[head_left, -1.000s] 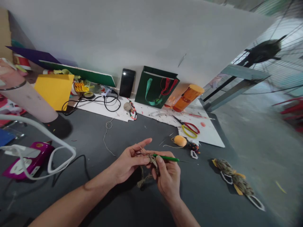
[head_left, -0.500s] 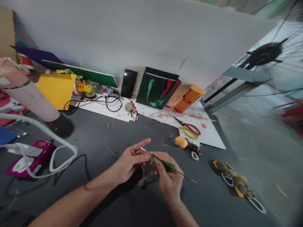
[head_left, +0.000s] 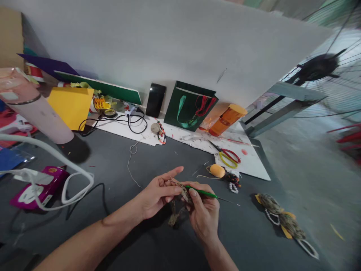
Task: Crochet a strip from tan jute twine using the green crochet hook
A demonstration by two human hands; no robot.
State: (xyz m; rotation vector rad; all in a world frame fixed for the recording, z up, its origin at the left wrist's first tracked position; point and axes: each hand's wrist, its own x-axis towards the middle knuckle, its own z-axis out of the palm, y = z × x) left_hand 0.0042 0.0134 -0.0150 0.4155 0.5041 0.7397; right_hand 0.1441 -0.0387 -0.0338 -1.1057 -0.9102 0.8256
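My right hand [head_left: 204,212] is closed round the green handle of a crochet hook [head_left: 204,192], its thin metal back end sticking out to the right. Brown-grey crocheted yarn work [head_left: 173,218] hangs between and below my hands. The thumb and fingers of my left hand [head_left: 155,195] pinch its upper edge, while the index finger stretches out past it. The front end of the hook lies among the yarn near my left fingertips; its very tip is hard to make out. A thin yarn strand [head_left: 129,165] runs from my left hand back across the dark table toward a small yarn ball [head_left: 155,128].
Scissors [head_left: 228,156], an orange-yellow egg-shaped piece [head_left: 217,171] and a beaded loop [head_left: 233,187] lie beyond my right hand. A braided yarn piece [head_left: 279,214] rests at right. A green paper bag [head_left: 187,107], phone [head_left: 155,99] and orange container [head_left: 228,119] stand behind. White cable [head_left: 87,184] curls at left.
The crochet hook has turned closer to level, and its front end now sits in the yarn. More of the crocheted work shows between my hands. The whole view has shifted slightly.
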